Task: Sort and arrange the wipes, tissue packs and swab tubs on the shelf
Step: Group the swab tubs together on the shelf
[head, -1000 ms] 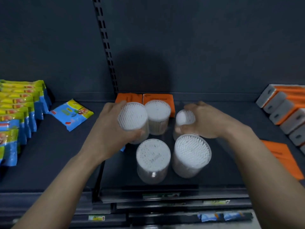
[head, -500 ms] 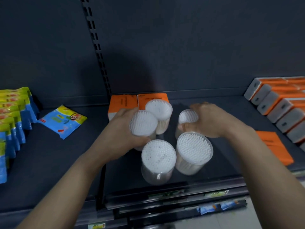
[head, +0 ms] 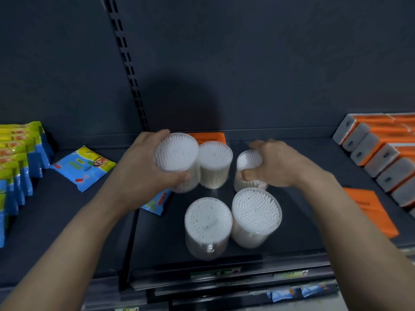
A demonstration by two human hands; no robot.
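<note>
5 swab tubs clustered mid shelf. L hand grips the back-left tub, R hand the back-right tub; 3 free. 2 loose wipes packs left, 2 flat tissue packs.

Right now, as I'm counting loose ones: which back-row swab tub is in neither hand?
The middle clear round tub of white swabs, before the orange tissue pack; the left hand grips its left neighbour, the right hand its right neighbour.
</note>
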